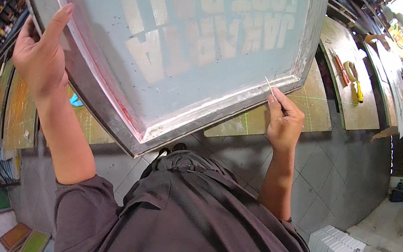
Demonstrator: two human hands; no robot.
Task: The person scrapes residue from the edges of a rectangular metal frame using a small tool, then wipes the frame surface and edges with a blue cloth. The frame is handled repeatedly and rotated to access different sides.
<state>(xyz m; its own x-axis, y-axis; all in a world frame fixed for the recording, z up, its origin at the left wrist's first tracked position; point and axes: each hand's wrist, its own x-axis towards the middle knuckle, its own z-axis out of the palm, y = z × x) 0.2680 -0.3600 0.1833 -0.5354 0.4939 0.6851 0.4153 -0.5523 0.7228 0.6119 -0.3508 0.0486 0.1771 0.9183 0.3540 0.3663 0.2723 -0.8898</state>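
A large screen-printing frame (pixel 203 67) is held up tilted before me, its blue-green mesh bearing big stencilled lettering and scattered dark specks. My left hand (pixel 45 50) grips the frame's left side, thumb on the front face and fingers behind the edge. Between thumb and fingertips of my right hand (pixel 285 119) is a thin, pale pointed stick (pixel 268 84), its tip over the mesh near the lower right corner. White tape or residue lines the lower inner edge, and reddish stain runs along the left inner edge.
Beyond the frame stand several wooden printing boards (pixel 361 115). One carries a red-handled tool (pixel 340 71), a tape roll (pixel 351 70) and a yellow-handled tool (pixel 359 93). A stack of white frames or panels (pixel 336 250) rests on the floor at right; coloured frames (pixel 34 244) lie lower left.
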